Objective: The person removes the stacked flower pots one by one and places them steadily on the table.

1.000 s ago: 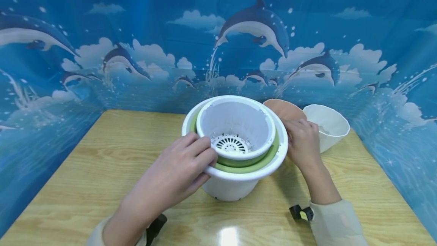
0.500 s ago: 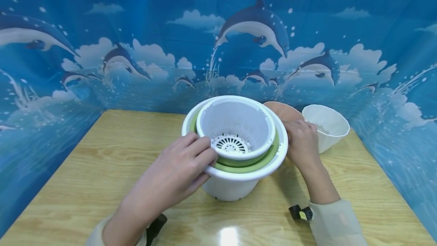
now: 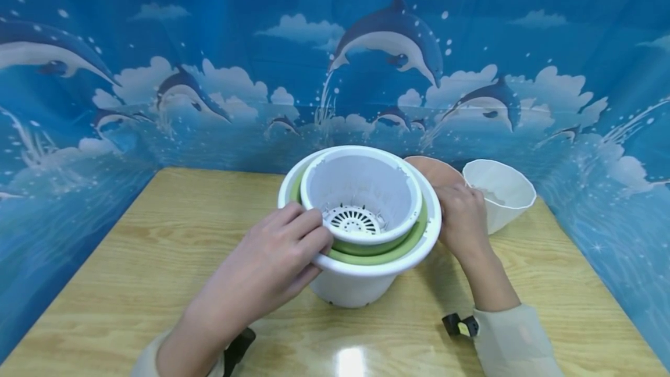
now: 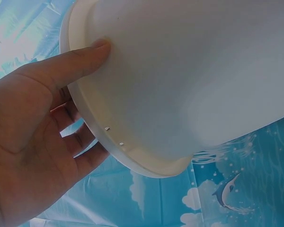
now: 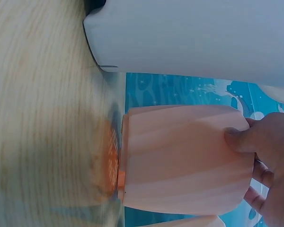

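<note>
A large white plastic flowerpot [image 3: 348, 291] stands mid-table in the head view. Nested inside it are a green pot [image 3: 384, 259] and a smaller white pot [image 3: 361, 188] with a slotted bottom. My left hand [image 3: 277, 249] grips the large pot's near left rim; in the left wrist view its thumb [image 4: 83, 59] presses the outer wall. My right hand [image 3: 464, 217] pinches the rim of a salmon-pink flowerpot [image 5: 184, 161], thumb on the outer wall. In the head view, that pot is partly hidden behind my right hand and the white pots.
A cream faceted pot [image 3: 502, 191] stands at the back right, close to my right hand. The wooden table [image 3: 173, 237] meets a blue dolphin-print curtain [image 3: 293, 74] at the back and sides. Wood surface shows left of the nested pots.
The salmon-pink pot's rim has dropped slightly and my right hand has shifted a little left with it since one second ago. My left hand and the nested pots have stayed put.
</note>
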Tool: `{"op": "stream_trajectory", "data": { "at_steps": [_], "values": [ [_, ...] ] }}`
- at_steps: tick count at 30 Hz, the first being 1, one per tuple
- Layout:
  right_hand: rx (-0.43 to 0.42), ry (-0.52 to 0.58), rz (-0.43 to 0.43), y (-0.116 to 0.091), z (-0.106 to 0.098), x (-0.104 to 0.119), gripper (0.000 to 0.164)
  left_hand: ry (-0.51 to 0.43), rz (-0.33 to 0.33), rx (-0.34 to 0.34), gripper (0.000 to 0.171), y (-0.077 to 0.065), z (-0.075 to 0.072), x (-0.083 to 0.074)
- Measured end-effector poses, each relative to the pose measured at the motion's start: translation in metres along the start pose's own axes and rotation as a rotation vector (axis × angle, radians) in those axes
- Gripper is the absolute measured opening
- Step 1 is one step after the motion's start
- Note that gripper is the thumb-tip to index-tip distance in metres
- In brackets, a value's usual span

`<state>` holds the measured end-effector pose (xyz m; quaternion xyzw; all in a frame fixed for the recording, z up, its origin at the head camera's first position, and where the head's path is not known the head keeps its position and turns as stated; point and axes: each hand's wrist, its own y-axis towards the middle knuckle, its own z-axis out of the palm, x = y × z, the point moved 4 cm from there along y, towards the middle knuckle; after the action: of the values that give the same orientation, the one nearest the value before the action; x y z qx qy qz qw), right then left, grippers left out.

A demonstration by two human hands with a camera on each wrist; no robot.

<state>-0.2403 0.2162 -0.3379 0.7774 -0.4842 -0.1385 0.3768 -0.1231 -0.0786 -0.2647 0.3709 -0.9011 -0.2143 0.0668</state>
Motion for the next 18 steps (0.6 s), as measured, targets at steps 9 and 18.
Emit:
{"op": "stream_trajectory", "data": {
  "at_steps": [9, 18],
  "values": [
    [0.005, -0.012, -0.004, -0.0009, 0.0023, -0.0001, 0.005, 0.010, 0.005, -0.007, 0.022, -0.0004, 0.0005, -0.0004],
    [0.049, -0.023, 0.044, -0.0029, 0.0066, -0.0057, 0.007, 0.010, -0.007, 0.008, 0.022, 0.0000, 0.0004, 0.0005]
  ]
}}
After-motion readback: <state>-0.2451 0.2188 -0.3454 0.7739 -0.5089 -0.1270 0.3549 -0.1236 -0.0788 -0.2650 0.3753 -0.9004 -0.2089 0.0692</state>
